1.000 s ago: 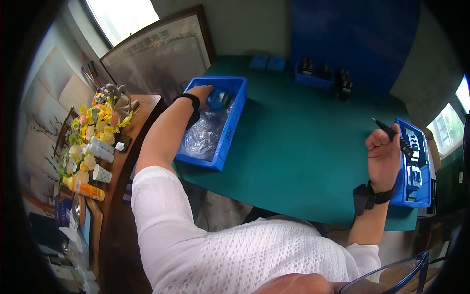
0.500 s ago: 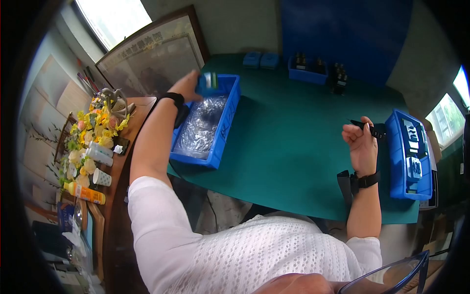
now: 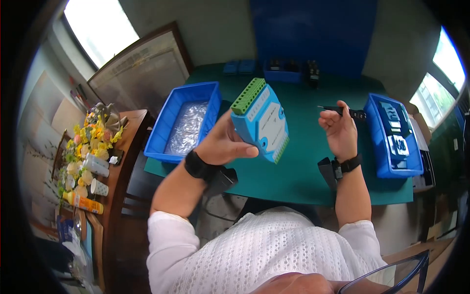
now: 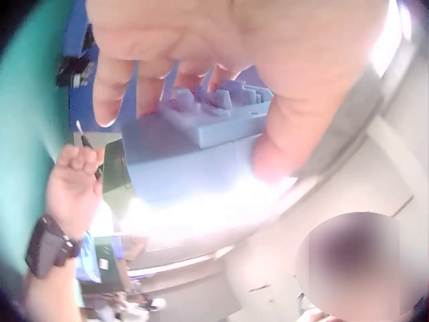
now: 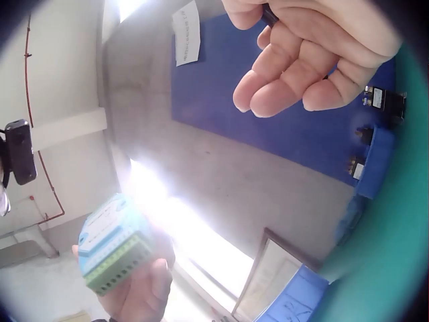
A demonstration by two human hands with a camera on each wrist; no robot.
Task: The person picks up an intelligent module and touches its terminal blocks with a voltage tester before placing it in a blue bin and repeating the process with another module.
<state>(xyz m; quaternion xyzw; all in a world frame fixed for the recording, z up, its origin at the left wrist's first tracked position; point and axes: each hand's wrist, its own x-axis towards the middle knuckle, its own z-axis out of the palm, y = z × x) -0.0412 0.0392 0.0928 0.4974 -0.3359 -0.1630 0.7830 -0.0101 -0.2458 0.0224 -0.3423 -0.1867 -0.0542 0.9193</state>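
The blue module is being gripped by the left hand, with the thumb being placed at one side of the housing and the fingers at the other. It is being held up in a tilted position above the worktop. A row of green terminals is being shown along its upper edge, and a pale label is being carried on its face. In the left wrist view, moulded clip shapes are being seen on the back of the module, though the lower part is being washed out by strong light.

By the right hand, a slim black tool is being pinched with curled fingers, its thin tip being pointed towards the module, apart from it. The tool is perhaps a screwdriver, but this is not being shown clearly enough.

To the left of the left hand and beyond it, clear plastic bags are being contained in a blue bin. To the right of the right hand, several parts are being held in a second bin. Farther beyond both hands, small blue boxes are being supported near the far edge.
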